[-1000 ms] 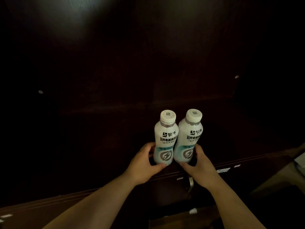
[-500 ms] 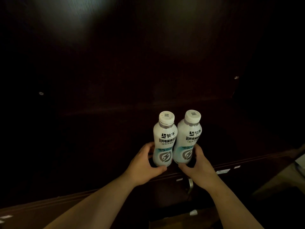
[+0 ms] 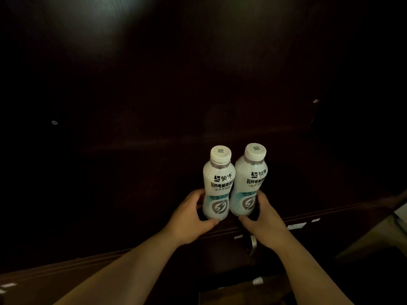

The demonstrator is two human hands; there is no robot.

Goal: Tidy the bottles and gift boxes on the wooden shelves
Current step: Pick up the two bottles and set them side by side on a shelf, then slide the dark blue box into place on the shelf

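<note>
- Dark wooden shelving (image 3: 154,119) is filling the head view, its grain barely showing in dim light, with a pale glare spreading across the upper part.
- Two small metal studs are glinting on the dark panels, one at the left (image 3: 54,122) and one at the right (image 3: 316,101).
- Both bottles are standing upright on the shelf near its front edge (image 3: 330,213), side by side and touching.
- The left bottle (image 3: 218,183) and the right bottle (image 3: 251,180) are showing smooth white waisted bodies, ribbed white caps and printed labels.
- The left hand (image 3: 189,219) is curling around the left bottle's base.
- The right hand (image 3: 264,219) is wrapping around the right bottle's base.
</note>
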